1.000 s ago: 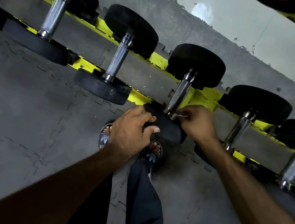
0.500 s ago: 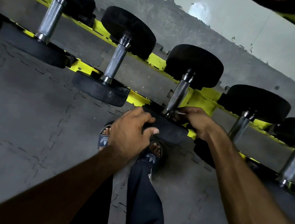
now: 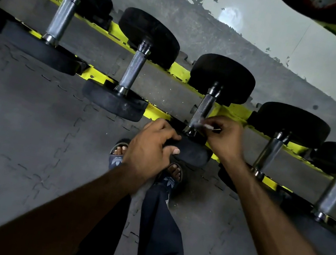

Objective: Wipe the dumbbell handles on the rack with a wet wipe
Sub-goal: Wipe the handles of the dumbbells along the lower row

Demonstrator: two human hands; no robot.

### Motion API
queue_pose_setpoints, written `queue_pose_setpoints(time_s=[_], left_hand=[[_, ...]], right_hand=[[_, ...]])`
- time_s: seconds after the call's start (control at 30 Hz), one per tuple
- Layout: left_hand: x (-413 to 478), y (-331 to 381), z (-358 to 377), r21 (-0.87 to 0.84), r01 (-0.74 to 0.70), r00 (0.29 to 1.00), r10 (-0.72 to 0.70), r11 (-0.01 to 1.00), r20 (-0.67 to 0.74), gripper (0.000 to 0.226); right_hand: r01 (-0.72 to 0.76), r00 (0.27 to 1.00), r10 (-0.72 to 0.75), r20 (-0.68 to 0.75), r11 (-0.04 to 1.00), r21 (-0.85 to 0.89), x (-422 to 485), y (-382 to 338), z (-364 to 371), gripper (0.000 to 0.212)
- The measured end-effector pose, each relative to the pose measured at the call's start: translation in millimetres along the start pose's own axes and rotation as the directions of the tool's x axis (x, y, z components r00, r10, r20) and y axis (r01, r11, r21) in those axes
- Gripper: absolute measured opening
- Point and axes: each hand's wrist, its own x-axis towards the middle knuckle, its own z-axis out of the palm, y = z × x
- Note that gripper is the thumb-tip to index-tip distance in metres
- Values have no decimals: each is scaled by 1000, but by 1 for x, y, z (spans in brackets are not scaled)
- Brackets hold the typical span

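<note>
Head view: right grip [image 3: 226,138] pinched on wet wipe [image 3: 204,125] against dumbbell handle [image 3: 203,107], left grip [image 3: 150,149] clasping near disc [image 3: 191,152].

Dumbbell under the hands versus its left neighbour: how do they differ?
The handled dumbbell has the left hand gripping its near head; the neighbour is untouched. The right hand holds a wipe on the handled dumbbell's handle; the neighbour's handle is bare. Both have black heads, metal handles, and lie on the yellow rack.
</note>
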Motion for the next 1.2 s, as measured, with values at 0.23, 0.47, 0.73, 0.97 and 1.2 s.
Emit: queue_pose_setpoints(time_s=[0.23, 0.47, 0.73, 0.97, 1.2], left_hand=[[5, -7, 0, 4, -89, 996, 89, 996, -11, 25], [11, -15, -7, 34, -206, 979, 206, 978, 13, 25], [18, -25, -10, 8, -364, 931, 363, 932, 42, 22], [20, -31, -12, -3, -406, 911, 405, 914, 79, 24], [17, -37, -13, 3, -442, 893, 440, 897, 96, 25]], right_hand=[[87, 996, -83, 34, 987, -133, 8, -11, -6, 24], [231, 969, -196, 149, 931, -282, -2, -14, 3, 18], [198, 977, -209, 27, 864, -463, 27, -32, 4, 14], [360, 924, -183, 336, 709, -606, 35, -46, 3, 16], [474, 851, -68, 521, 527, -706, 25, -78, 21, 16]])
